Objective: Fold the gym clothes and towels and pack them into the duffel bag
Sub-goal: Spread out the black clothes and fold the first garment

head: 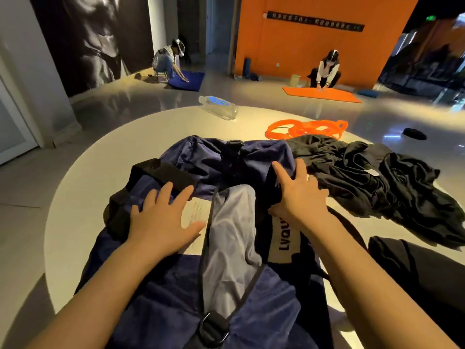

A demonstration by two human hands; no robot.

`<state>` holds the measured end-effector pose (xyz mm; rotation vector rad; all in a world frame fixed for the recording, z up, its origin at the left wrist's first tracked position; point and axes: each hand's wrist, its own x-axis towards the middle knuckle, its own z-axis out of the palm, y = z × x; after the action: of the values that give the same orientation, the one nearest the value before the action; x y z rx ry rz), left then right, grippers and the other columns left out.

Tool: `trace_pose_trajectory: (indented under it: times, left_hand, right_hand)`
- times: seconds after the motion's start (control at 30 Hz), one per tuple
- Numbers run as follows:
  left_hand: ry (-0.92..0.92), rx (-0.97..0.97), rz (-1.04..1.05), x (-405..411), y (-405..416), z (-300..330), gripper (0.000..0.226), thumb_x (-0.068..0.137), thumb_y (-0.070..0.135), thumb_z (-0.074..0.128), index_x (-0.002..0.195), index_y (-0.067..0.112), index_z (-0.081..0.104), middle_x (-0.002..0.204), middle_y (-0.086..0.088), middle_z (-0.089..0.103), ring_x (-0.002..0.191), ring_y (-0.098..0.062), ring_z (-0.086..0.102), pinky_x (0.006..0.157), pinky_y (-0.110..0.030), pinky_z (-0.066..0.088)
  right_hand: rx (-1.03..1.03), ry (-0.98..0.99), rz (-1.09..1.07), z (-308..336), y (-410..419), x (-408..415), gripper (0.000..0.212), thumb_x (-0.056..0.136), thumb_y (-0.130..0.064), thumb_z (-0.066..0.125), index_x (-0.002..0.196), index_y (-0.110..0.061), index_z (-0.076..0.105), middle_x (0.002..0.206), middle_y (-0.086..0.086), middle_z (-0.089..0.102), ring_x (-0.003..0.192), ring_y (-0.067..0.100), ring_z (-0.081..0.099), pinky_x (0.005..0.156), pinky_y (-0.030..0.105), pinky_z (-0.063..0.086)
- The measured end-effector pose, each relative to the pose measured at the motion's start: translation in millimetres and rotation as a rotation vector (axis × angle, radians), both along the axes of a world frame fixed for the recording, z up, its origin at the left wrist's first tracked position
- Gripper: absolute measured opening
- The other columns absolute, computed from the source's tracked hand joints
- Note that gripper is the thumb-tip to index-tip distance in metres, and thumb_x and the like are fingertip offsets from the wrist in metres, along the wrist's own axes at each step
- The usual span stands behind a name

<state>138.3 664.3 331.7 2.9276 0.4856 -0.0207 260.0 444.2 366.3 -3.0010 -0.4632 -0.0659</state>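
A navy duffel bag [261, 157] with black straps lies unzipped on a round white table [100, 172], its pale grey lining [231, 238] showing along the opening. My left hand [161, 220] lies flat with spread fingers on the bag's left flap, beside a white label. My right hand [299, 195] grips the bag's right edge, thumb tucked under the fabric above the "LVQU" patch [284, 238]. A crumpled heap of black gym clothes [372, 180] lies unfolded on the table to the right of the bag.
An orange resistance band [307, 129] lies coiled behind the clothes, and a clear plastic water bottle [217, 107] lies at the table's far edge. Two people crouch over mats [322, 94] on the floor beyond. A dark item [415, 134] lies on the floor at right.
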Motion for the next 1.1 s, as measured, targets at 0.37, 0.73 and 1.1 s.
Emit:
trace_pose_trajectory:
  times: [0.37,0.73,1.1]
  left_hand:
    - [0.006,-0.158,0.044,-2.9,6.9,-7.0,0.082,0.090,0.054,0.051,0.150,0.045,-0.004,0.149,0.008,0.038,0.128,-0.022,0.045,0.093,-0.039,0.044]
    - [-0.489,-0.299,-0.043,-82.8,3.7,71.0,0.064,0.079,0.021,0.073,0.118,0.064,0.044,0.092,0.015,0.064,0.081,-0.013,0.064,0.072,-0.030,0.048]
    - [-0.102,0.035,-0.155,-80.0,18.9,93.3,0.060,0.086,0.037,0.065,0.135,0.054,0.035,0.110,0.013,0.056,0.099,-0.012,0.056,0.080,-0.027,0.041]
  right_hand:
    - [0.209,0.238,0.123,-11.4,-15.9,16.7,0.091,0.085,-0.011,0.064,0.152,-0.031,0.004,0.146,0.021,0.024,0.117,0.042,0.047,0.085,0.037,0.044]
    - [0.438,0.733,0.219,90.5,-74.4,-27.5,0.102,0.070,0.016,0.070,0.144,-0.039,0.028,0.137,-0.008,0.044,0.109,0.018,0.055,0.080,0.032,0.057]
    - [0.206,0.861,0.180,46.4,-91.0,-32.0,0.090,0.071,-0.002,0.078,0.138,-0.046,0.038,0.143,-0.006,0.040,0.123,0.019,0.047,0.095,0.030,0.049]
